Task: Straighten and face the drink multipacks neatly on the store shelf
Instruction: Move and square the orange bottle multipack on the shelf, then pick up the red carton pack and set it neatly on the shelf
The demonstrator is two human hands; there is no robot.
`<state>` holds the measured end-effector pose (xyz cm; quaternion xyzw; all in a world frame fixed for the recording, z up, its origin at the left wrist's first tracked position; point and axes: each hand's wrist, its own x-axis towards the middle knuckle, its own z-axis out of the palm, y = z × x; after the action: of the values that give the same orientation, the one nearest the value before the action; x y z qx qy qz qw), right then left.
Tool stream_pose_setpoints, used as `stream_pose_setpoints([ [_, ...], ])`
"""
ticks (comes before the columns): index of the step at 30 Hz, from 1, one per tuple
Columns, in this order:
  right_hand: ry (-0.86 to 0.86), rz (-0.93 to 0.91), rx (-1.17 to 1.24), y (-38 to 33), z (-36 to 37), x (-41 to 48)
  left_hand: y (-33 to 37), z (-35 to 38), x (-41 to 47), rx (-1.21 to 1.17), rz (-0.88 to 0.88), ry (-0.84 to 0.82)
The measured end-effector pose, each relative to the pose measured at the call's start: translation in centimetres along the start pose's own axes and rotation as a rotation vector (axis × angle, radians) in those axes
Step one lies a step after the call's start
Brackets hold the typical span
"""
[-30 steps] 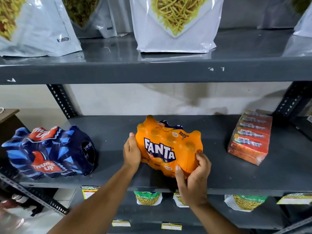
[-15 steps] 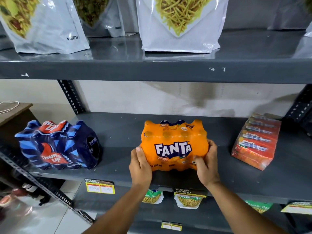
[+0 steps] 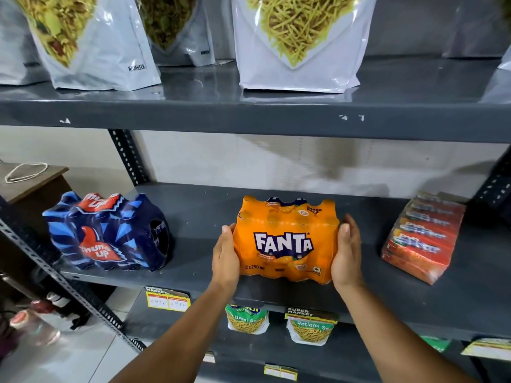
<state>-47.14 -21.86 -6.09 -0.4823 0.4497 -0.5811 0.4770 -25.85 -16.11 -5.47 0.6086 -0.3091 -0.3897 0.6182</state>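
An orange Fanta multipack (image 3: 284, 241) stands on the grey middle shelf (image 3: 276, 294), its logo facing me squarely. My left hand (image 3: 225, 258) presses flat on its left side and my right hand (image 3: 347, 255) on its right side, so both hold it. To the left, a blue Thums Up multipack (image 3: 107, 233) sits turned at an angle, one end facing right. At the right, a red multipack of small cartons (image 3: 423, 239) lies skewed, tilted toward the back.
White snack bags (image 3: 298, 42) stand on the upper shelf. Small snack packets (image 3: 309, 327) and price tags (image 3: 167, 299) hang below the middle shelf's front edge. A perforated metal upright (image 3: 127, 156) rises at the back left. A wooden table (image 3: 30, 178) stands further left.
The Fanta pack was turned from a skewed angle to face front. My hands shifted from its front corners to its two sides.
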Motion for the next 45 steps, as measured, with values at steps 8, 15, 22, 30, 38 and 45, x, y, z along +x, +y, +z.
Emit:
stream_pose_setpoints([
  [8, -0.108, 0.1, 0.107, -0.5, 0.4, -0.9, -0.2, 0.1, -0.6, -0.017, -0.014, 0.0],
  [15, -0.059, 0.054, 0.084, 0.4, 0.7, -3.4, -2.1, -2.4, -1.7, -0.01, 0.011, -0.013],
  [22, 0.021, 0.041, 0.072, -0.2, 1.4, -4.4, -2.0, -3.3, -1.8, 0.004, -0.017, -0.065],
  [30, 0.022, 0.045, 0.01, 0.0, 0.9, -4.8, -1.8, -3.2, -2.4, 0.008, 0.012, -0.081],
  [38, -0.126, 0.031, -0.015, -0.1, -0.6, -4.2, -0.8, -2.4, -2.9, 0.058, 0.052, 0.035],
  [45, -0.069, -0.227, -0.396, -4.0, -8.8, 0.2, 5.1, 6.9, -8.7, 0.455, 0.949, 0.289],
])
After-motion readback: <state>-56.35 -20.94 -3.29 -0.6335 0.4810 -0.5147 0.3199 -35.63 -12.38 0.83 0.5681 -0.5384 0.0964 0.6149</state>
